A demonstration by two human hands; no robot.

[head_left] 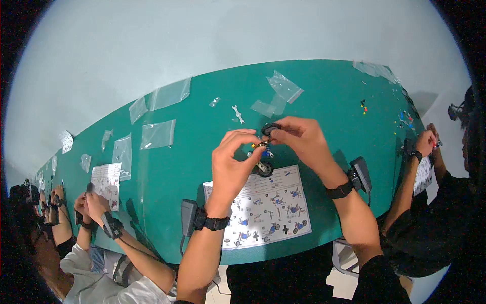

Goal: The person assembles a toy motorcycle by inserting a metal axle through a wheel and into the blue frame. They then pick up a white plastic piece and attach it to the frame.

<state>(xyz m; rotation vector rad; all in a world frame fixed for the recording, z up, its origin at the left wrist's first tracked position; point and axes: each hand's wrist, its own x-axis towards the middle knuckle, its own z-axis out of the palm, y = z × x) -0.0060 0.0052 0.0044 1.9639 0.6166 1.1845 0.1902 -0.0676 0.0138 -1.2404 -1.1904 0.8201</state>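
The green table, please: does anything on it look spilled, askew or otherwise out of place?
Nothing looks damaged or spilled. Empty clear bags lie scattered across the green table, and a small white wrench lies loose. The instruction sheet sits slightly askew, with a black wheel on its top edge.

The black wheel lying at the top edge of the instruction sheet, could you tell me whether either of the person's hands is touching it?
Apart. The head view shows the black wheel lying on the instruction sheet, with both the left hand and right hand raised above it.

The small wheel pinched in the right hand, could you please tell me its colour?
Black; the small wheel shows best in the head view.
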